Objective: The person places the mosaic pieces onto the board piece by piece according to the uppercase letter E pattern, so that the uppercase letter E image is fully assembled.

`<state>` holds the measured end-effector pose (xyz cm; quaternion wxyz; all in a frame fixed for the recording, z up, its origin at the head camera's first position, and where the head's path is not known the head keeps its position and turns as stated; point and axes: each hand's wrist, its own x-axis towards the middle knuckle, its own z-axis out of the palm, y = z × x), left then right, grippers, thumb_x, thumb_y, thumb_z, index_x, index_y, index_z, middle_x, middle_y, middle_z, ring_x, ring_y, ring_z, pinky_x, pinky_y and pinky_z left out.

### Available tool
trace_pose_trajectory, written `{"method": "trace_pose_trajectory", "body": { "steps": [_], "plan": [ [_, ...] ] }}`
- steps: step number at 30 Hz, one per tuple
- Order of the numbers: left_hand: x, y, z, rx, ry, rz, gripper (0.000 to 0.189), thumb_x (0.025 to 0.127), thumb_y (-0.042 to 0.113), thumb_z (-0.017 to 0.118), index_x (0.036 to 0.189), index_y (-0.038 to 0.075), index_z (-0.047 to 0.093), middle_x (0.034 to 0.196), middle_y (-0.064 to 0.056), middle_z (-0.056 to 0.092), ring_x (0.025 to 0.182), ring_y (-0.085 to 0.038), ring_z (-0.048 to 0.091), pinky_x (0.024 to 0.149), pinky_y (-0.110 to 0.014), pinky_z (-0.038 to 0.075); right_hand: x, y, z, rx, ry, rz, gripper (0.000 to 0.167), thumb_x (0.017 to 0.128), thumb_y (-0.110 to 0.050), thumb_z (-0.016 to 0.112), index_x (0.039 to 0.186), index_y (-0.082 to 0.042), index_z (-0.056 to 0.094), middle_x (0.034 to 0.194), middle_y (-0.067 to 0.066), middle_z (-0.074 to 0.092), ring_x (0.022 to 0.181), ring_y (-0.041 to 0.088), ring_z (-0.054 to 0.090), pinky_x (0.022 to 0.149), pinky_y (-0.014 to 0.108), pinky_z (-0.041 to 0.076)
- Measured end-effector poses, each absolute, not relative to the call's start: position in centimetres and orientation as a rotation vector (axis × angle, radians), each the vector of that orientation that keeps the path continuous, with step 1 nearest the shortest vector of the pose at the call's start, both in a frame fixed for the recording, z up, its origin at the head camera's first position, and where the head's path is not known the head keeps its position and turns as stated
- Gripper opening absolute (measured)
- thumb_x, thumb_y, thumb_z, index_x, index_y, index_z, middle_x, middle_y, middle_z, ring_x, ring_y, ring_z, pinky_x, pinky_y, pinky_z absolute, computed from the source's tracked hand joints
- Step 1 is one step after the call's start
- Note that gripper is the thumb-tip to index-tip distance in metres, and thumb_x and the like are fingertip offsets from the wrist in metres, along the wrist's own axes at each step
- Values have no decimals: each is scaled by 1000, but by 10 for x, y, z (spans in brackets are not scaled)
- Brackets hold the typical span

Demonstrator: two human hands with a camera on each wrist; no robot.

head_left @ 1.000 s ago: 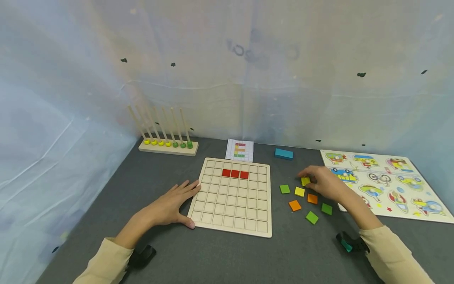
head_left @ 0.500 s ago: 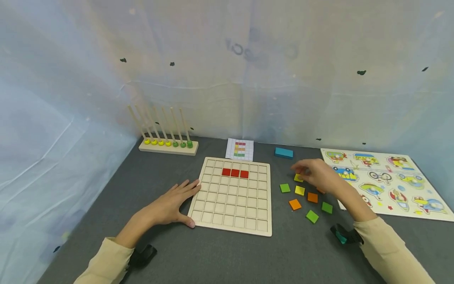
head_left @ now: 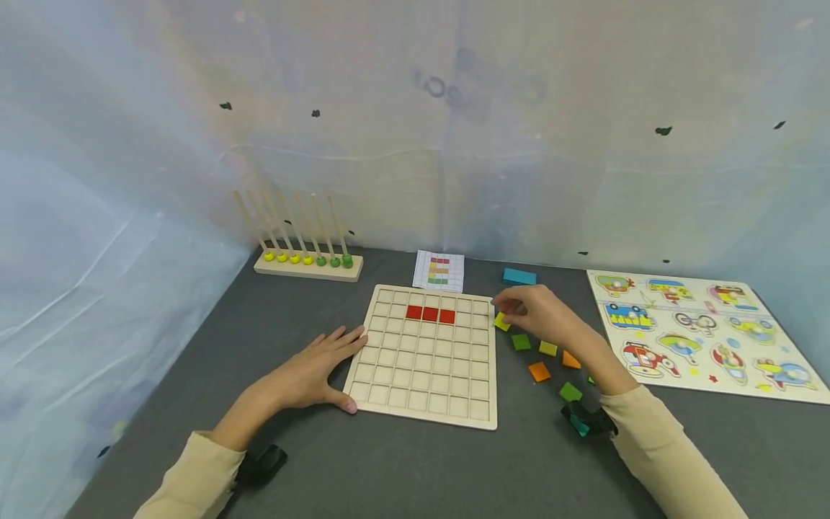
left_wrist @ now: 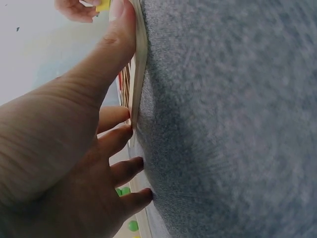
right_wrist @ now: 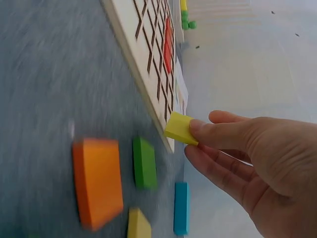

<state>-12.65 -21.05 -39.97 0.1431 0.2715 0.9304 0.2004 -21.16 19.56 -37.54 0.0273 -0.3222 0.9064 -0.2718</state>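
A wooden grid board point(head_left: 421, 404) lies mid-table, with three red square tiles point(head_left: 430, 313) side by side in its second row. My left hand point(head_left: 318, 371) rests at the board's left side, fingers spread, thumb on the near corner. Between thumb and fingers, my right hand point(head_left: 538, 311) pinches a yellow square tile point(right_wrist: 179, 128) by the board's upper right edge. In the right wrist view the tile is tilted and held above the table. A green tile point(head_left: 521, 342), a second yellow tile point(head_left: 547, 348) and an orange tile point(head_left: 539, 372) lie below that hand.
Behind the board are a printed pattern card point(head_left: 439, 272) and a blue block point(head_left: 519, 277). A peg stand with beads point(head_left: 308, 268) sits back left. A picture puzzle board point(head_left: 707, 335) lies at the right. Another green tile point(head_left: 570, 391) lies near my right wrist.
My right hand has lifted the yellow tile from the scattered tiles and carried it left to the board's right edge. The left hand has stayed in place.
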Motion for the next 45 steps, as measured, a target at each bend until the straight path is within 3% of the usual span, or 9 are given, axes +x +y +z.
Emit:
{"method": "trace_pose_trajectory", "body": {
  "steps": [45],
  "plan": [
    [-128,-209,-401,755,2684,587,114,67,56,81,155,7,28,162,-12,20,147,-41,14,115,-63,13,-231,62,-392,-1149,2554,-1012,24,91,-3,68,115,-1,70,98,4,71,90,13,66,81,24,54]
  ]
}}
